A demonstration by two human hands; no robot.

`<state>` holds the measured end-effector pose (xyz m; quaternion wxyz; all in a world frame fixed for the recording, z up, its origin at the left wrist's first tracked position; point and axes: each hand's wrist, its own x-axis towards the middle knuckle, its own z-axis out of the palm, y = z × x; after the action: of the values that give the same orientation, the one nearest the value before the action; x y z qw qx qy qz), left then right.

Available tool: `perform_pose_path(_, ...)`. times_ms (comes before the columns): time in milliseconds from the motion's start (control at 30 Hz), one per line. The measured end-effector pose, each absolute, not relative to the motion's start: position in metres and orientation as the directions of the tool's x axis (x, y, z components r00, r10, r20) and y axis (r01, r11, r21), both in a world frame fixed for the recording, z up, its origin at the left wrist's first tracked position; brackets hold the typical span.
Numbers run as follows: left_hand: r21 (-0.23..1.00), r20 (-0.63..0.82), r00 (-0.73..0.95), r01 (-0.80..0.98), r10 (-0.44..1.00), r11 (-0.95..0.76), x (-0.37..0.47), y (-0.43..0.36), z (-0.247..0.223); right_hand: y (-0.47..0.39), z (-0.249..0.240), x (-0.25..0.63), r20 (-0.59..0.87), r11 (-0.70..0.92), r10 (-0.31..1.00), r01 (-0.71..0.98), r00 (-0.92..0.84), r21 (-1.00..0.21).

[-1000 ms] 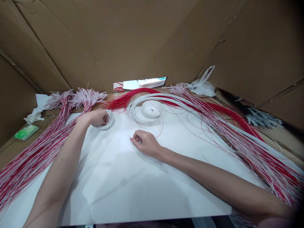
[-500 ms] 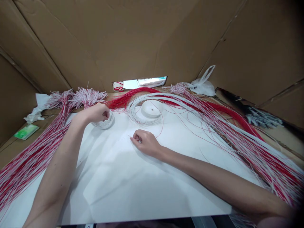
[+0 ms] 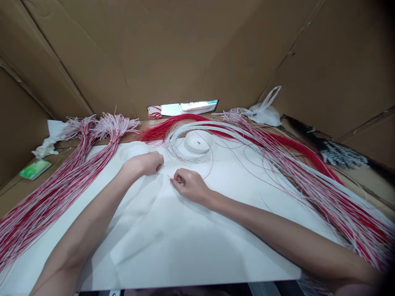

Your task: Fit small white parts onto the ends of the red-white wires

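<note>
My right hand (image 3: 190, 185) rests low over the white board (image 3: 191, 246), thumb and fingers pinched on a thin cord whose tip points toward my left hand. A red strand (image 3: 211, 164) curves from near that hand back toward the round white container (image 3: 197, 142). My left hand (image 3: 151, 163) is closed with its fingers curled, just left of the cord tip; what it holds, if anything, is hidden. Behind my left wrist stands a shallow clear dish (image 3: 134, 150), its contents too faint to make out.
Bundles of red and white cords lie at the left (image 3: 61, 185) and right (image 3: 308, 181). Loose red cords (image 3: 182, 119) and a white cord coil (image 3: 173, 142) lie at the back. A white plastic bag (image 3: 265, 113) and green packet (image 3: 35, 169) sit near the cardboard walls (image 3: 173, 49).
My left hand has moved right and toward me, from over the clear dish to beside the cord tip. My right hand has stayed almost still, pinching the cord.
</note>
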<state>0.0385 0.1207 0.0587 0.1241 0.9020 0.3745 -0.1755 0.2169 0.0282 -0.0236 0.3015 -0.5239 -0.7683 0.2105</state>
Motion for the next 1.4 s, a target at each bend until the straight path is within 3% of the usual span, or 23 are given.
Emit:
perform_pose_path(333, 0.157, -0.471, 0.654, 0.723, 0.593, -0.673, 0.044, 0.117, 0.064, 0.028, -0.024, 0.217, 0.242, 0.362, 0.932, 0.677, -0.269, -0.641)
perform_pose_path(467, 0.168, -0.371, 0.669, 0.730, 0.644, -0.662, 0.027, 0.122, 0.088, 0.028, -0.024, 0.217, 0.241, 0.361, 0.932, 0.679, -0.270, -0.639)
perform_pose_path(600, 0.088, -0.239, 0.593, 0.802, 0.769, -0.591, -0.002, 0.141, 0.100, 0.028, -0.024, 0.217, 0.241, 0.362, 0.932, 0.679, -0.270, -0.639)
perform_pose_path(867, 0.054, -0.409, 0.456, 0.877, 0.790, -0.478, -0.034, 0.180, 0.059, 0.028, -0.025, 0.218, 0.241, 0.366, 0.931, 0.677, -0.276, -0.638)
perform_pose_path(1400, 0.086, -0.370, 0.519, 0.845, 0.771, -0.528, -0.033, 0.178, 0.069, 0.028, -0.023, 0.218, 0.238, 0.362, 0.932, 0.684, -0.273, -0.633)
